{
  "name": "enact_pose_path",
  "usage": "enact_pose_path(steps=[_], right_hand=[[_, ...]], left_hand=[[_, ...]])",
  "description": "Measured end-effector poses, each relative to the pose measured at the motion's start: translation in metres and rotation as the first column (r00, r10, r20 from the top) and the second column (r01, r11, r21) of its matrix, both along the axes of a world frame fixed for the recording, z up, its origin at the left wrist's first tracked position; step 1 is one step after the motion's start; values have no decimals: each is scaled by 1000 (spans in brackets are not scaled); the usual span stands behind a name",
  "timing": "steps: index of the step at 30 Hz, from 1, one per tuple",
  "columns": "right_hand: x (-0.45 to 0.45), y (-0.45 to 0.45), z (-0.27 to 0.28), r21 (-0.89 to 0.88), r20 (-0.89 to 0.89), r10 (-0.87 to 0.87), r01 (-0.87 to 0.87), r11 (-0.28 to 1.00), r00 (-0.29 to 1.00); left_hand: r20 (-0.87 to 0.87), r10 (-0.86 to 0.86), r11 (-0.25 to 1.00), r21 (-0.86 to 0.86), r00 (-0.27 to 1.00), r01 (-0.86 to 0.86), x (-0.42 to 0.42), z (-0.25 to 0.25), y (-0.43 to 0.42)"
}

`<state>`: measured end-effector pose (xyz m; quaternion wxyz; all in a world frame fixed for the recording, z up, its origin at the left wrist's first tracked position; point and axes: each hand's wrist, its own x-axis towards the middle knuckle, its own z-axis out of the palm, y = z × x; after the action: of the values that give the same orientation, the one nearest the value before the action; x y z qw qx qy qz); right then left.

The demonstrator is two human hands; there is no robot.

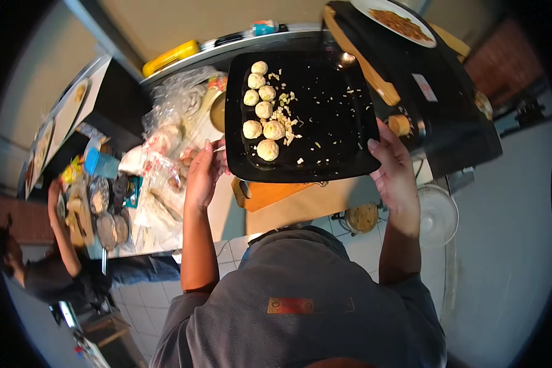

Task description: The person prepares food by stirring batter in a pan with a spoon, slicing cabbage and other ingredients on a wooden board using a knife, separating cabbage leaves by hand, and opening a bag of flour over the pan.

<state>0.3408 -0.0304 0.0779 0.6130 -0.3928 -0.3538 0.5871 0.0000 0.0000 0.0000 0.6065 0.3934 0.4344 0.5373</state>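
Observation:
A black square tray (pixel 331 122) is held up between my two hands above the counter. Several pale round dough balls (pixel 267 149) sit along its left side, with chopped crumbs (pixel 283 116) scattered beside them and thinner bits farther right. My left hand (pixel 207 162) grips the tray's lower left edge, thumb up and the other fingers partly hidden. On the right edge, my right hand (pixel 391 161) holds on with its thumb on the rim and its fingers mostly underneath. Below the tray, a wooden cutting board (pixel 270 196) lies on the counter, partly covered.
Plastic bags (pixel 165 141) crowd the counter at left, near a blue cup (pixel 101 163). A black appliance (pixel 454 122) at right carries a white plate (pixel 405 24) of brown food and a wooden paddle (pixel 362 55). Another person (pixel 61 245) reaches toward the counter at far left.

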Motion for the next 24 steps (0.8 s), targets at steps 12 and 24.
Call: enact_pose_path(steps=[12,24], right_hand=[[59,-78,68,132,53,-417,407,904,907],[136,-46,43,188,52,-706,687,701,706]], left_hand=[[36,-331,942,-41,943,332,42,-11,19],[43,-339,940,-26,940,340,78,-9,35]])
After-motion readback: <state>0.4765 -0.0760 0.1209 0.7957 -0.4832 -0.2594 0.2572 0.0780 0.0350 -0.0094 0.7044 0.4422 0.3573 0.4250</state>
